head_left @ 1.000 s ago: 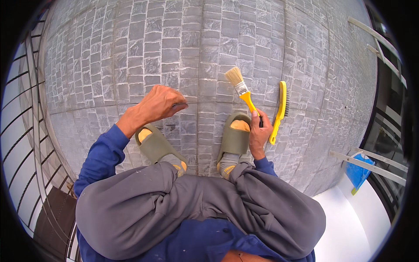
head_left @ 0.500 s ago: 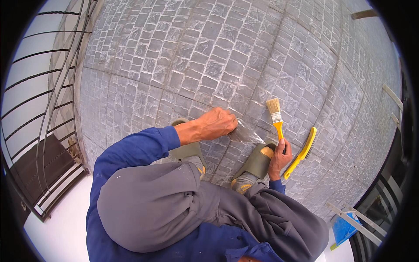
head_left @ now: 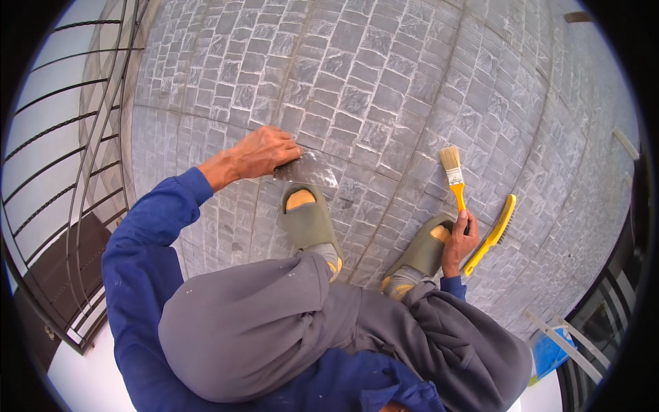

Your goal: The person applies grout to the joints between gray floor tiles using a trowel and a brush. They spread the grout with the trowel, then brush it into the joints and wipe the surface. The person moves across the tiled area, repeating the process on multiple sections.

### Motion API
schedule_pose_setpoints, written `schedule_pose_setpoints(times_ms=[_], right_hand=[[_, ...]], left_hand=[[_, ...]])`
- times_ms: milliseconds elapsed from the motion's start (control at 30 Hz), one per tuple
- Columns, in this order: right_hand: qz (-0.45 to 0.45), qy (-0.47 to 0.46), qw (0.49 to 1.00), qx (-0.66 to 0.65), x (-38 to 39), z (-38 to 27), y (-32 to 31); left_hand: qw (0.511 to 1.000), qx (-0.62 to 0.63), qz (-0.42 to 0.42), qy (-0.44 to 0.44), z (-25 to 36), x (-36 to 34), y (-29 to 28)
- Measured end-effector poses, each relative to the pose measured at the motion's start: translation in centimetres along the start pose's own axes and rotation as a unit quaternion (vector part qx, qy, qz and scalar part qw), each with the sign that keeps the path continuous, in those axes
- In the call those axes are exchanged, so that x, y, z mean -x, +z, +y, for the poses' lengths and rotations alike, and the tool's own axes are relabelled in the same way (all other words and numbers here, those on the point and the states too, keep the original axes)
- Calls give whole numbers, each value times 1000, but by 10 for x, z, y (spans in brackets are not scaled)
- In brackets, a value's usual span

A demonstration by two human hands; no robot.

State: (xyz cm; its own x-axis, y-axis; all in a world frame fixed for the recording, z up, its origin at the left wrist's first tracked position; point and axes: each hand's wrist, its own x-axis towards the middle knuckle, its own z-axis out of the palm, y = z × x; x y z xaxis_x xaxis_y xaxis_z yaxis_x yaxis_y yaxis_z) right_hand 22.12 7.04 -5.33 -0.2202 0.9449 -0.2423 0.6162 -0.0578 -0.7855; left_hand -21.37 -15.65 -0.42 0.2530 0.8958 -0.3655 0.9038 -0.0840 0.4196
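My left hand (head_left: pixel 263 152) is closed around the handle of a metal scraper (head_left: pixel 307 170), whose wide, spotted blade points right, above the toe of my left slipper. The handle itself is hidden inside my fingers. Lower right, my right hand (head_left: pixel 460 242) grips a paintbrush (head_left: pixel 452 170) by its yellow handle, pale bristles pointing away from me. A yellow wire brush (head_left: pixel 495 235) with a curved handle lies on the stone-patterned tiles (head_left: pixel 364 96) just right of that hand, apart from it.
My feet stand in olive slippers (head_left: pixel 317 223) on the tiled floor. A dark metal railing (head_left: pixel 74 158) runs along the left side. At the lower right are a blue container (head_left: pixel 551 353) and pale metal legs (head_left: pixel 573 357). A brown piece (head_left: pixel 578 16) shows at the far right.
My left hand has moved left and slightly away from me with the scraper, uncovering my left slipper. My right hand still holds the paintbrush; the view has shifted slightly.
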Motion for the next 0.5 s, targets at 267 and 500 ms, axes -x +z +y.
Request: schedule_pose_setpoints(times_ms=[267, 500], right_hand=[[-2, -7, 1000, 3, -3, 1, -1], [7, 1, 1000, -14, 0, 3, -2]], left_hand=[[994, -84, -8, -76, -79, 110, -21], [930, -197, -136, -280, -101, 202, -65]])
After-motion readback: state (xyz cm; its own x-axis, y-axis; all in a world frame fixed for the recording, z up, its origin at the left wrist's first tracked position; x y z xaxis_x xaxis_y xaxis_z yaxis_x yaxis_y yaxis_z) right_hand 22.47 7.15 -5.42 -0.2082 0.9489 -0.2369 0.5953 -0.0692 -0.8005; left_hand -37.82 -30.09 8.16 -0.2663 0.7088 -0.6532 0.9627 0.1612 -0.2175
